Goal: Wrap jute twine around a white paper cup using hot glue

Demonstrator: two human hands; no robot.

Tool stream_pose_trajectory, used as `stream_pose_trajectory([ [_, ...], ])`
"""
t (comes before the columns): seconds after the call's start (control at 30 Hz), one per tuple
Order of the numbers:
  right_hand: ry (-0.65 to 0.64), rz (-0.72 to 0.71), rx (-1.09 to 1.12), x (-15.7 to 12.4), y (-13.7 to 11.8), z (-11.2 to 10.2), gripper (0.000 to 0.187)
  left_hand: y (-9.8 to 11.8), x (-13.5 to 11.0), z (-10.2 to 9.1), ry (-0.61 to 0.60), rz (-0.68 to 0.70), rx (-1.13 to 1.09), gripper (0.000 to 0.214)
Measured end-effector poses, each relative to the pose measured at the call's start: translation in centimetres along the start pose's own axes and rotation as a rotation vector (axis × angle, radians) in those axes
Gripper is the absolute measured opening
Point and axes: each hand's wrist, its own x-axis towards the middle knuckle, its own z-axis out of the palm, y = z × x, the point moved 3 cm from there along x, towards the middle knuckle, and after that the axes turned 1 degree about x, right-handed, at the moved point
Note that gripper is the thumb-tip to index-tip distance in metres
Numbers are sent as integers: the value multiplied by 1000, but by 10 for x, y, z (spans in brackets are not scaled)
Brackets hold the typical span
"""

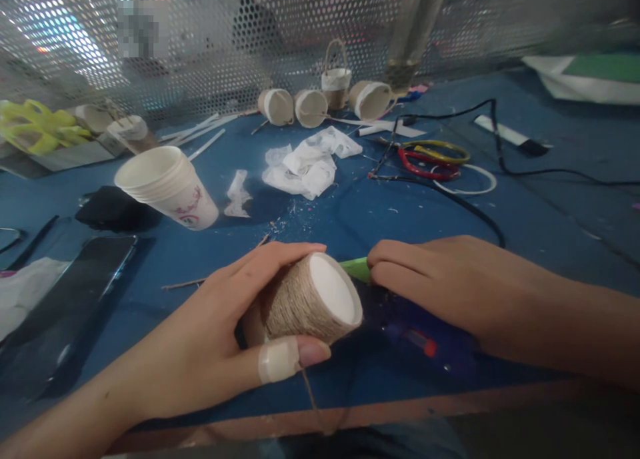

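Note:
My left hand (215,326), with a bandage around the thumb, is closed around a paper cup (295,306) wrapped in brown twine. The cup lies tilted, its white round bottom facing right, and a loose strand of twine (311,392) hangs below the thumb. Just to the right, my right hand (440,279) has its fingers curled over a blue glue gun (425,342) with a red switch. Its green tip (356,268) points toward the wrapped cup, close to the far side of its rim. Much of the glue gun is hidden under the hand.
Stacked white paper cups (165,186) lean at left near a phone (70,306). Crumpled tissue (310,162) lies mid-table. Twine-wrapped cups (311,108) stand along the perforated screen (210,52). Red-and-yellow-handled scissors (430,162) and a black cable (500,159) are at right.

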Motion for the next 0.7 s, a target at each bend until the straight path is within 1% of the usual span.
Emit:
stream_pose_trajectory([
  [0.1,46,1,-9,0,0,2,37,1,0,0,-4,17,0,68],
  [0.17,37,9,-15,-1,0,2,36,1,1,0,-5,17,4,69],
  [0.3,-18,5,-6,0,-1,-2,44,2,1,0,3,-7,-1,69],
  [0.4,-21,-16,-4,1,0,-4,45,2,1,0,8,-9,-6,68],
  [0.57,46,-13,-4,1,0,-2,37,5,2,-1,-5,-6,11,65],
  [0.6,44,-8,-1,1,0,-2,35,6,3,-2,-2,-11,14,65],
  [0.7,-20,8,-5,2,-1,-4,34,6,4,-4,18,-49,21,69],
])
